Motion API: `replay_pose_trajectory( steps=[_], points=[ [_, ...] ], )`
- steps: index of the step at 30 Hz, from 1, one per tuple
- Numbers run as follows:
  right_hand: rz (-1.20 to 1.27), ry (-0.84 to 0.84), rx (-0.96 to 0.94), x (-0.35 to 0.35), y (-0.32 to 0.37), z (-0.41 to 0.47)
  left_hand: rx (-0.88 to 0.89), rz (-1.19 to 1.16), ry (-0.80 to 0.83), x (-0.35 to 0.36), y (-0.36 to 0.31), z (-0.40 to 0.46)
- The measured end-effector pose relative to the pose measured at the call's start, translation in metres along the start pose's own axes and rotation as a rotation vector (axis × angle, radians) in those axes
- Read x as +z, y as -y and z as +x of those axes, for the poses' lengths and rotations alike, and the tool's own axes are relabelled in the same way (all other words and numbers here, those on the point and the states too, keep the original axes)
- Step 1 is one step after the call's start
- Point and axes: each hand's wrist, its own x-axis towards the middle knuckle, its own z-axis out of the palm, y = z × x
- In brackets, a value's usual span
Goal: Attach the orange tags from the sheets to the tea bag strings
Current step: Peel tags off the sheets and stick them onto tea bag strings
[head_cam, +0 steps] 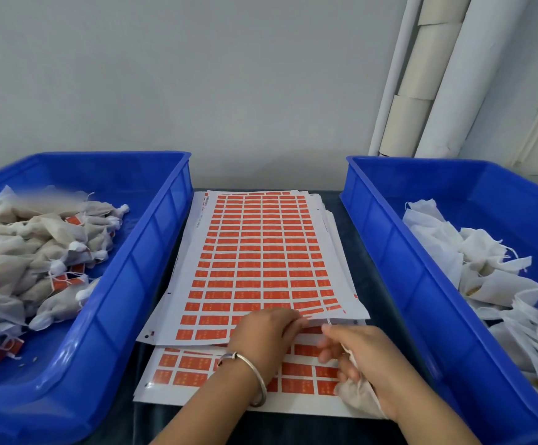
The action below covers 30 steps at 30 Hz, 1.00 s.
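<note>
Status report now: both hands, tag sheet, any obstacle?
Left hand pinching top tag sheet edge. Right hand gripping tea bag, string at fingertips. No obstacle seen.

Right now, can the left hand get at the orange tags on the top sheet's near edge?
Probably yes: the left hand already rests on the top sheet at its near edge, fingertips on the orange tags, with nothing over them. The right hand holds a tea bag alongside.
</note>
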Motion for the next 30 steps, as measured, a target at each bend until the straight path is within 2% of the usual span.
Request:
replay_pose_trajectory(
  steps=[2,8,11,16,24,27,30],
  points=[
    [-0.037,-0.022,-0.022,0.005,0.002,0.003,0.039,-0.007,-0.104,-0.002,-0.002,-0.002],
    [0.300,-0.063,-0.067,0.016,0.005,0.005,0.193,-0.025,-0.311,0.001,-0.008,-0.010],
    [0.289,-0.076,-0.068,0.018,0.006,0.003,0.159,-0.046,-0.311,0.002,-0.009,-0.012],
    [0.186,-0.041,-0.120,0.018,0.006,0.004,-0.048,-0.201,-0.291,-0.001,-0.018,-0.012],
    [-0.013,-0.073,-0.320,0.019,-0.001,0.008,-0.153,-0.298,-0.208,-0.007,-0.017,-0.009],
    [-0.185,-0.134,-0.436,0.017,-0.004,0.012,-0.194,-0.303,-0.166,-0.010,-0.018,-0.007],
    [-0.319,-0.153,-0.512,0.014,-0.005,0.013,-0.163,-0.275,-0.144,-0.013,-0.017,-0.005]
  ],
)
